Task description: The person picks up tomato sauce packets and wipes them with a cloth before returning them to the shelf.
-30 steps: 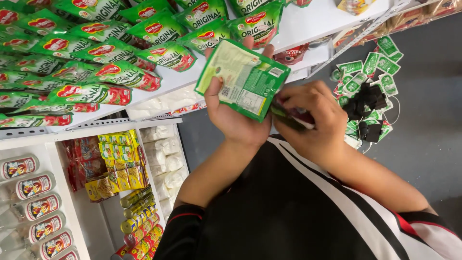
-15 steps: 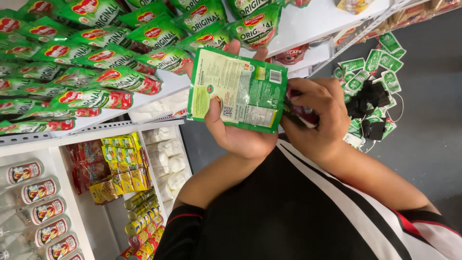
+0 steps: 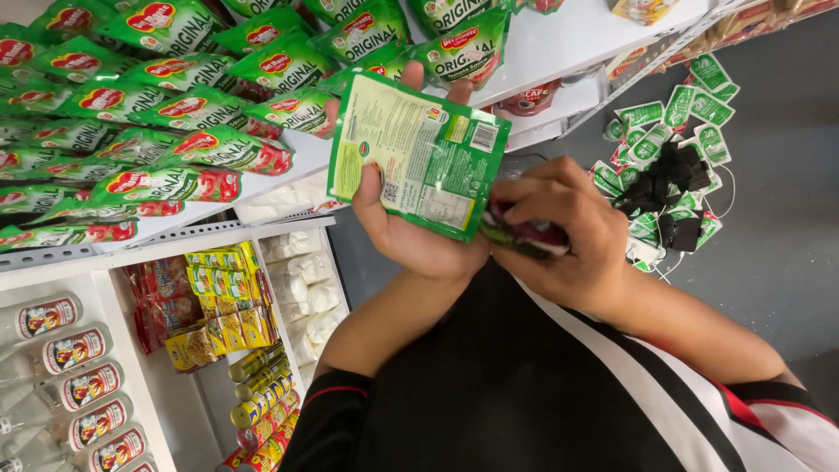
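My left hand (image 3: 411, 229) holds a flat green sauce pouch (image 3: 418, 154) upright, its printed back toward me, thumb pressed on its lower left part. My right hand (image 3: 564, 234) grips the pouch's lower right edge, where a red and green piece (image 3: 523, 238) shows between the fingers. Both hands are raised in front of the white shelf (image 3: 568, 39) stacked with matching green pouches (image 3: 175, 100).
Lower shelves at the left hold clear bottles with red labels (image 3: 65, 371), yellow and red packets (image 3: 214, 301), white packs (image 3: 301, 293) and small cans (image 3: 262, 402). On the grey floor at the right lies a heap of green tags with black clips (image 3: 669, 170).
The pouch has risen and turned more squarely toward me, and both hands have shifted a little to the left with it. The shelves appear closer.
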